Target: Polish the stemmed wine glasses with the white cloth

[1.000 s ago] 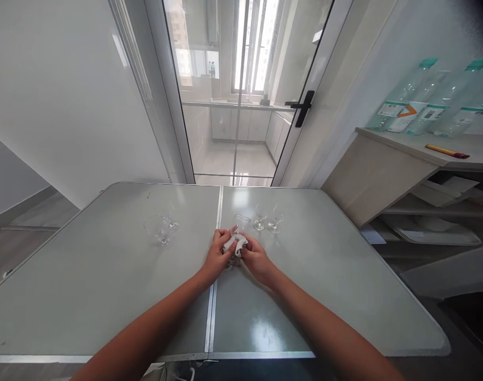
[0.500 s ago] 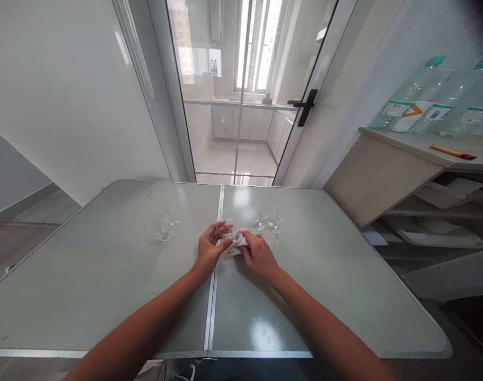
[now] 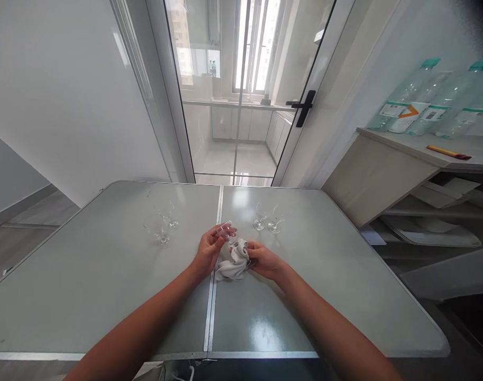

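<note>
My left hand (image 3: 211, 243) is closed around the bowl of a clear wine glass (image 3: 226, 230), which lies tilted in the fingers above the table's centre seam. Bunched in my right hand (image 3: 262, 258) is a white cloth (image 3: 234, 263), pressed near the stem end of that glass; its loose part hangs down to the left. The cloth hides the glass's foot. Beyond my right hand, a wine glass (image 3: 259, 224) and another wine glass (image 3: 274, 227) stand upright. Left of my left hand are a wine glass (image 3: 163, 239) and one more wine glass (image 3: 171, 224) behind it.
The grey-green table (image 3: 106, 296) has a metal edge and a centre seam. At its far side stands a glass door (image 3: 209, 137) with a black handle (image 3: 304, 108). To the right, a shelf unit (image 3: 400, 164) holds several plastic bottles (image 3: 418, 106) and a yellow-red packet (image 3: 448, 153).
My right hand has turned and moved slightly right and down. More of the cloth now shows, hanging open below the glass. My left hand keeps its hold on the glass.
</note>
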The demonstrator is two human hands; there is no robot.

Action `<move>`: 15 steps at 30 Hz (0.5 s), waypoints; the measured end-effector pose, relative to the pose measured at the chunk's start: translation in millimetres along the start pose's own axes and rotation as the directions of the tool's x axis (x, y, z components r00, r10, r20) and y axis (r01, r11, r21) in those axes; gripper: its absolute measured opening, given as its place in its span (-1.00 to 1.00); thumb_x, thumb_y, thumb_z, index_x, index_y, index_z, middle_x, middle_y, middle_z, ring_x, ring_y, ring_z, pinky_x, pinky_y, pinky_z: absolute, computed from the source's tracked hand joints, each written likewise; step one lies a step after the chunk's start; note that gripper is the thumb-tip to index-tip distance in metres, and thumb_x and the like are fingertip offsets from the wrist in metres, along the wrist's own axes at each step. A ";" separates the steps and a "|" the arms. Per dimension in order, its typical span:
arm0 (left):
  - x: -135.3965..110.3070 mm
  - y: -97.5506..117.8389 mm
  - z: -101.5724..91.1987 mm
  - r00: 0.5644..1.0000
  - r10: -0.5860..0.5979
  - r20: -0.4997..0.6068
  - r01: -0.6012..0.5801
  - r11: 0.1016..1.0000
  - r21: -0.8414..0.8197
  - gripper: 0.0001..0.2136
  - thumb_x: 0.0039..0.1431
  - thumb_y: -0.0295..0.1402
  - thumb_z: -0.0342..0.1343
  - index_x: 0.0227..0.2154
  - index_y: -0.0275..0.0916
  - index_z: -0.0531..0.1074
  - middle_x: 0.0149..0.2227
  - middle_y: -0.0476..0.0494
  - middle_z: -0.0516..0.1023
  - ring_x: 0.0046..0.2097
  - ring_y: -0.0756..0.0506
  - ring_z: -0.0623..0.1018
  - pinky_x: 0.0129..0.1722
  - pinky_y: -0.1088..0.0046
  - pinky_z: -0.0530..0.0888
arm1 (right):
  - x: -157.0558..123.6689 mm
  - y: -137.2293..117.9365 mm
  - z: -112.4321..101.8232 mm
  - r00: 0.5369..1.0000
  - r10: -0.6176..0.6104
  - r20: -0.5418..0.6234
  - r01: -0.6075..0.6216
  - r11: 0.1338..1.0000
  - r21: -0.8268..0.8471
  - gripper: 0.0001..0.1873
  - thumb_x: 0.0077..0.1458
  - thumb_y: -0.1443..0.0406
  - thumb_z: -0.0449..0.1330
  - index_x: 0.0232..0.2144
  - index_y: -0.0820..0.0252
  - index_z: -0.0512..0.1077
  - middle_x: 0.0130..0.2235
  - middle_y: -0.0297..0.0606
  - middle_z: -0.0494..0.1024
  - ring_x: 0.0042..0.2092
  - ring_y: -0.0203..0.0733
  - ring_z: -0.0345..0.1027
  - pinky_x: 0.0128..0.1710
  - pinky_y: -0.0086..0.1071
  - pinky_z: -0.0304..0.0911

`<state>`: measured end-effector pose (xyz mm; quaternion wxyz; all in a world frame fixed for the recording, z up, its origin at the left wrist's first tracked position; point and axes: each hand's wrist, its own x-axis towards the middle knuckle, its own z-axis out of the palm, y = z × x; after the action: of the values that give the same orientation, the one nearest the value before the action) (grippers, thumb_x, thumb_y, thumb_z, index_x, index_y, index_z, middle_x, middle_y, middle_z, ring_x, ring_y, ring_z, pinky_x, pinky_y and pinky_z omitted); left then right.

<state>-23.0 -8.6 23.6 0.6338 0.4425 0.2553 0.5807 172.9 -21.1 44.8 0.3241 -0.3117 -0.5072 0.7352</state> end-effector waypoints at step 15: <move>2.4 -2.7 -2.7 0.999 -0.033 -0.039 0.034 0.999 0.035 -0.44 0.02 -0.12 0.45 0.05 -0.27 0.52 0.05 -0.38 0.62 0.02 -0.28 0.62 0.13 0.10 0.45 | 0.2 1.9 0.2 0.966 -0.208 -0.152 0.119 0.884 -0.453 -0.78 0.23 0.16 0.19 -0.24 0.18 0.52 -0.33 -0.26 0.55 -0.31 -0.15 0.34 -0.25 -0.34 0.17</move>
<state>-23.5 -5.4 20.5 0.6304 0.4383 0.2852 0.5736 172.4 -21.6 43.0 0.3549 -0.4037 -0.6501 0.5370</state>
